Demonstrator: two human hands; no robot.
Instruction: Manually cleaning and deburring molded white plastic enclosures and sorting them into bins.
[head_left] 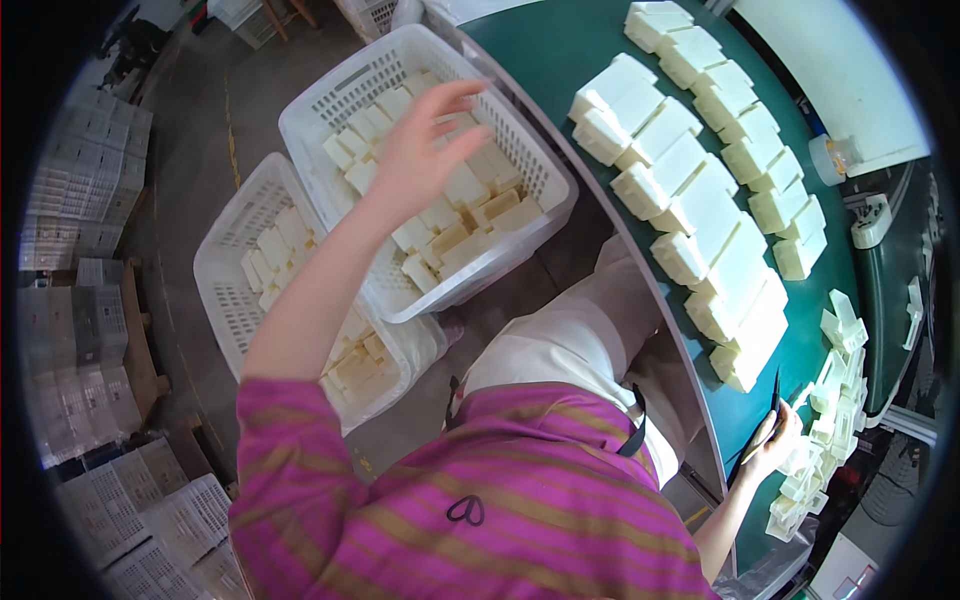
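My left hand [420,150] is over a white plastic basket [300,125] filled with cream-coloured plastic box-shaped parts [465,185]. Its fingers are spread, slightly blurred, and I see nothing in them. On the right, at the edge of a green-topped table [745,415], my right hand [778,445] is closed around a slim black pointed tool [776,395], whose exact kind I cannot make out. Beside that hand lies a heap of small pale plastic pieces [825,430]. Rows of cream box-shaped parts [700,215] stand along the table, between my two hands.
A second white basket [225,265] with similar parts stands left of the first. Stacked white crates [150,510] and wrapped stacks on pallets [75,350] line the far left. A dark conveyor belt [890,300] runs beyond the table, near a roll of tape [828,160].
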